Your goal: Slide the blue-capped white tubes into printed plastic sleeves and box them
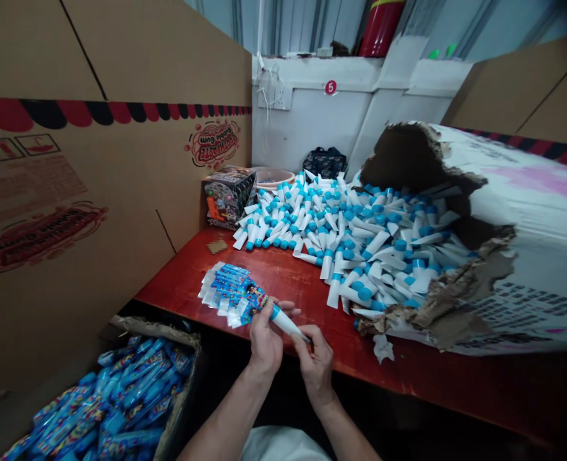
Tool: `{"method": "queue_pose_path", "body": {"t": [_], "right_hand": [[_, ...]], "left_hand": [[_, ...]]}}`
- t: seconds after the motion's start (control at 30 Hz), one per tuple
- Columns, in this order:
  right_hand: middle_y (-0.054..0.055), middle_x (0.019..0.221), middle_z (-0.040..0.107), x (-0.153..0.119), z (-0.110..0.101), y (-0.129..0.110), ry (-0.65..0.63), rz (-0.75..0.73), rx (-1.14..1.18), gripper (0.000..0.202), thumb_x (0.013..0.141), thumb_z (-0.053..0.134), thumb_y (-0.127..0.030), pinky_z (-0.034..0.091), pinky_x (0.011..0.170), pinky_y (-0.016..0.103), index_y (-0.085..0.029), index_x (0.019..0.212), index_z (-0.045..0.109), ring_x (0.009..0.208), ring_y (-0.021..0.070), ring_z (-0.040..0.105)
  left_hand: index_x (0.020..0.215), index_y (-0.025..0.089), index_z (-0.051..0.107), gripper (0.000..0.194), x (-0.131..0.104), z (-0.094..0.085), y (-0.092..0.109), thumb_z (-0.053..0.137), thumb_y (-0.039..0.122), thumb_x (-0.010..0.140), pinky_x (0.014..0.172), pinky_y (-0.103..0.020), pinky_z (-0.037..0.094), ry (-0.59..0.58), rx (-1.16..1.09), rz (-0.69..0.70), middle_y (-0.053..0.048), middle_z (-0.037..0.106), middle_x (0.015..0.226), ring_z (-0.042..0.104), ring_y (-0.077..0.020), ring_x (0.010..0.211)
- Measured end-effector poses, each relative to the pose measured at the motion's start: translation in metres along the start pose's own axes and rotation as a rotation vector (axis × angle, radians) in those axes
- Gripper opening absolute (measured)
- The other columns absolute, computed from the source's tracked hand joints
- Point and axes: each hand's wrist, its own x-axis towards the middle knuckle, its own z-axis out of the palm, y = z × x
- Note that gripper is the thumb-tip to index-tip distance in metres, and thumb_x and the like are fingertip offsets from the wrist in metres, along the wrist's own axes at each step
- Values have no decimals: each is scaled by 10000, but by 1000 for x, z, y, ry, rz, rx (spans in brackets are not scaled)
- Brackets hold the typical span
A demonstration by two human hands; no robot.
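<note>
My left hand point(268, 336) is closed around the printed blue wrapper point(254, 299) and the blue-capped end of a white tube point(286, 321). The fingers of my right hand point(316, 358) pinch the tube's flat white end. Cap first, the tube points up and left toward the wrapper; how far the cap is inside it I cannot make out. Several flat blue wrappers with clear ends point(225, 285) lie fanned out on the red table point(182, 272), just beyond my left hand.
A large heap of white tubes with blue caps point(331, 230) spreads from a torn white carton point(528, 256) at right. An open box point(189, 384) of wrapped tubes stands lower left. Tall cardboard point(134, 160) borders the left; a small printed box point(229, 195) sits behind.
</note>
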Motion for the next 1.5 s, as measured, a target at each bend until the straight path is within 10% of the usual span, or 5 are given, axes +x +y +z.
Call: {"method": "queue_pose_path", "body": {"t": [0.23, 0.6, 1.0, 1.3, 1.5], "right_hand": [[22, 767, 647, 5, 17, -1, -44, 265, 270, 212, 813, 604, -377, 469, 543, 234, -180, 736, 588, 627, 147, 593], [-9, 651, 640, 18, 7, -8, -436, 298, 421, 210, 788, 610, -388, 483, 563, 254, -186, 845, 619, 561, 141, 585], [-29, 565, 572, 3, 18, -2, -456, 246, 233, 253, 824, 561, -404, 435, 465, 221, -184, 739, 652, 492, 125, 526], [-6, 658, 632, -2, 51, -21, -652, -96, -66, 281, 914, 483, -315, 427, 568, 226, -204, 726, 660, 601, 147, 583], [77, 866, 594, 34, 56, 9, -453, -233, -689, 174, 913, 493, -320, 363, 699, 308, -190, 920, 608, 813, 220, 538]], "left_hand": [[792, 122, 657, 259, -7, -12, -18, 614, 376, 769, 704, -336, 506, -73, 78, -86, -105, 707, 805, 675, -252, 783], [842, 171, 617, 93, 10, -21, 34, 617, 247, 789, 797, -423, 502, -64, -214, -163, -44, 653, 748, 647, -212, 731], [814, 133, 613, 82, -11, -36, 14, 537, 123, 842, 696, -255, 534, 83, -345, -231, -37, 639, 765, 628, -123, 694], [905, 153, 601, 324, -25, -88, 50, 616, 2, 619, 719, -328, 548, 179, -96, -48, -46, 676, 775, 664, -181, 702], [971, 204, 530, 372, -31, -161, 105, 683, 151, 636, 775, -398, 532, 399, 250, 282, -28, 683, 813, 676, -205, 711]]}}
